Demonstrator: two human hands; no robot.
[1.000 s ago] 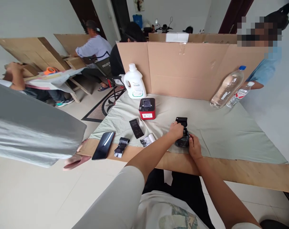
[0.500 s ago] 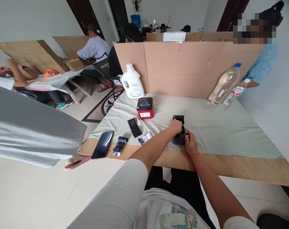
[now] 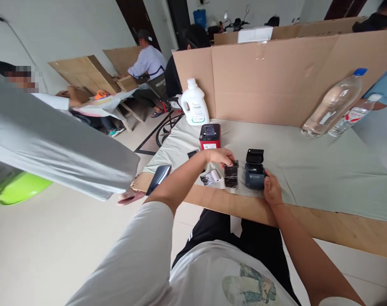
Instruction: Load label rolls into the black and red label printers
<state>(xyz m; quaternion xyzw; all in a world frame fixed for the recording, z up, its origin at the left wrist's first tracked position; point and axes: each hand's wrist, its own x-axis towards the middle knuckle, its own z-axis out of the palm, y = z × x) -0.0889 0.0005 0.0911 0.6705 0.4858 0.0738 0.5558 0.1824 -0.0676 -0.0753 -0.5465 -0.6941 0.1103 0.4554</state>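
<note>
My left hand [image 3: 221,157] pinches the top end of a dark, shiny black strip of paper [image 3: 231,175], which hangs just left of a small dark-blue printer [image 3: 254,177]. The printer's black lid [image 3: 255,156] stands open. Against the printer's right side rests my right hand [image 3: 273,189], fingers curled around that edge. Near the left wrist lies a small white paper roll [image 3: 215,175] with a black-marked tail. Part of another black strip [image 3: 192,154] shows behind the left forearm, which hides the rest.
A red and black box-shaped device [image 3: 210,137] and a white jug [image 3: 194,104] stand farther back. A phone [image 3: 158,179] lies at the left edge. Two plastic bottles [image 3: 335,104] [image 3: 354,117] lean before a cardboard screen [image 3: 273,80]. Other people sit around.
My left hand has moved left from the printer's opening and now holds a black strip. My right hand stays on the printer. The view has shifted.
</note>
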